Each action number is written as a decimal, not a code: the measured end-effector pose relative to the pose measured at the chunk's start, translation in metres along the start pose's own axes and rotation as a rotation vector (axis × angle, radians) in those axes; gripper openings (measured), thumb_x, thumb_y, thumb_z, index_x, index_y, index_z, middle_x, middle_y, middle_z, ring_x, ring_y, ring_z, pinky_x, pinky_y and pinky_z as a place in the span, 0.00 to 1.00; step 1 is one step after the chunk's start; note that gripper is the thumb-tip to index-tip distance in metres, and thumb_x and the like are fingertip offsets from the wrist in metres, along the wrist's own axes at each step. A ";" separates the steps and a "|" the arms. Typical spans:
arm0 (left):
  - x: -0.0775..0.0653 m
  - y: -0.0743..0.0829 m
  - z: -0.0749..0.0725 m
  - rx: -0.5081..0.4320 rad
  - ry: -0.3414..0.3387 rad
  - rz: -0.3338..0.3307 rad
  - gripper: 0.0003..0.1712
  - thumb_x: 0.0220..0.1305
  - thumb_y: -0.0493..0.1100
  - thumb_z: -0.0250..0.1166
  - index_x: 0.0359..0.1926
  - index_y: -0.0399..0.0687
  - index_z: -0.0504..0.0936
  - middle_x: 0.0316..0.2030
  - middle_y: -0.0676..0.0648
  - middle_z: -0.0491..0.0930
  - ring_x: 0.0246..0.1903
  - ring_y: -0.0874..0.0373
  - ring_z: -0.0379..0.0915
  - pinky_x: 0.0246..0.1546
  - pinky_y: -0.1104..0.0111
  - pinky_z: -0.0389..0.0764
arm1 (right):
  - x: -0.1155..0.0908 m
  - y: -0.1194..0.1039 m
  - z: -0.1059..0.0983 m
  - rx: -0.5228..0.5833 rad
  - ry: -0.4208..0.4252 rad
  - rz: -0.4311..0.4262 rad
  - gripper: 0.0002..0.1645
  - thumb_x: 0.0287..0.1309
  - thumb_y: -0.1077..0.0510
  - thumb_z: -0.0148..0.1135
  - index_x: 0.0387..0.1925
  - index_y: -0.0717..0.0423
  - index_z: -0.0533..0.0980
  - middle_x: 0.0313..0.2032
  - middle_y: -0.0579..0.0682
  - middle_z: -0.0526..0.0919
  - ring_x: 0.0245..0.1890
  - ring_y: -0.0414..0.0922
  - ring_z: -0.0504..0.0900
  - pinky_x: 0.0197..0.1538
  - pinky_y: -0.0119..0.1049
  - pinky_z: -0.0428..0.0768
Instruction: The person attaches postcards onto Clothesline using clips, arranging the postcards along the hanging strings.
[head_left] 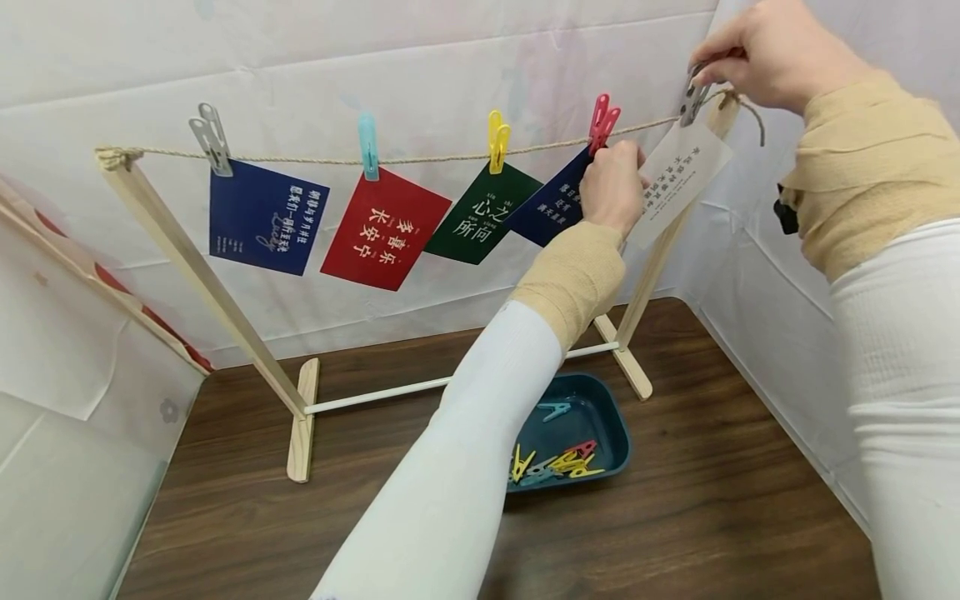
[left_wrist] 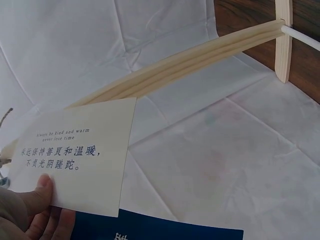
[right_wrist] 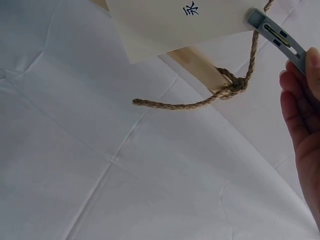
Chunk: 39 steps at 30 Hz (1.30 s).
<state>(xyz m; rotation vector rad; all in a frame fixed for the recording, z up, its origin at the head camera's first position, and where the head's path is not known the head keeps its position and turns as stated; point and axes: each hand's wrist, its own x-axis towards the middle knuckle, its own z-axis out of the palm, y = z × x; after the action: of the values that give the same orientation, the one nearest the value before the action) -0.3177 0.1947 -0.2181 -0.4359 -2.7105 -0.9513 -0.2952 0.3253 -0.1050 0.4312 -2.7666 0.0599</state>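
Observation:
My left hand (head_left: 613, 187) holds a white printed card (head_left: 688, 177) by its edge, thumb on the printed face in the left wrist view. My right hand (head_left: 783, 58) pinches a grey clothespin (head_left: 693, 96) between thumb and fingers. In the right wrist view, the grey clothespin's tip (right_wrist: 257, 19) lies over the card's edge beside the twine (right_wrist: 253, 55); whether it grips both cannot be told. Just left, a dark blue card (head_left: 551, 200) hangs from a pink clothespin (head_left: 602, 125), partly hidden by my left hand.
Along the twine hang a green card (head_left: 487, 212), a red card (head_left: 382, 233) and a blue card (head_left: 266, 217), each clipped. Wooden posts (head_left: 202, 283) and a white rod (head_left: 382, 392) form the stand. A dark teal bin (head_left: 618, 417) with several clothespins sits on the wooden tabletop (head_left: 697, 500).

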 end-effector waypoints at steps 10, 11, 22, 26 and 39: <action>0.000 -0.002 0.000 0.014 0.005 0.005 0.07 0.61 0.42 0.56 0.40 0.56 0.77 0.31 0.60 0.80 0.34 0.67 0.74 0.34 0.73 0.71 | 0.001 0.000 0.003 -0.006 0.019 -0.050 0.13 0.59 0.66 0.50 0.43 0.70 0.75 0.39 0.66 0.77 0.24 0.38 0.66 0.24 0.14 0.59; 0.000 -0.002 -0.001 0.015 0.006 0.006 0.07 0.61 0.42 0.56 0.40 0.56 0.77 0.31 0.60 0.80 0.34 0.67 0.74 0.34 0.73 0.71 | 0.001 -0.001 0.003 -0.007 0.019 -0.056 0.13 0.59 0.66 0.51 0.42 0.70 0.75 0.39 0.66 0.77 0.24 0.38 0.66 0.24 0.14 0.59; -0.002 -0.002 0.001 0.005 -0.006 0.014 0.08 0.59 0.41 0.59 0.41 0.55 0.77 0.33 0.59 0.80 0.34 0.68 0.74 0.35 0.74 0.71 | 0.003 -0.003 0.007 -0.023 0.036 -0.081 0.11 0.56 0.65 0.56 0.37 0.71 0.77 0.35 0.65 0.79 0.22 0.36 0.66 0.24 0.18 0.60; -0.002 -0.001 0.001 0.007 -0.009 0.015 0.08 0.60 0.40 0.58 0.41 0.55 0.76 0.32 0.59 0.80 0.34 0.68 0.74 0.34 0.74 0.71 | 0.000 0.000 0.005 0.021 0.026 -0.034 0.12 0.58 0.65 0.53 0.40 0.71 0.76 0.37 0.66 0.78 0.21 0.31 0.64 0.24 0.15 0.60; -0.003 -0.003 0.000 -0.021 -0.015 0.013 0.07 0.63 0.40 0.54 0.40 0.54 0.75 0.33 0.59 0.80 0.34 0.68 0.74 0.33 0.74 0.71 | 0.001 0.000 0.001 -0.008 -0.051 -0.004 0.15 0.60 0.64 0.50 0.45 0.72 0.73 0.38 0.69 0.75 0.24 0.44 0.70 0.20 0.16 0.61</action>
<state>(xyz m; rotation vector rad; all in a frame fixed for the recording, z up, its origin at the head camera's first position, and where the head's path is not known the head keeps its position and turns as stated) -0.3157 0.1920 -0.2206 -0.4662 -2.7101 -0.9770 -0.2966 0.3250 -0.1059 0.4421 -2.8151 0.0370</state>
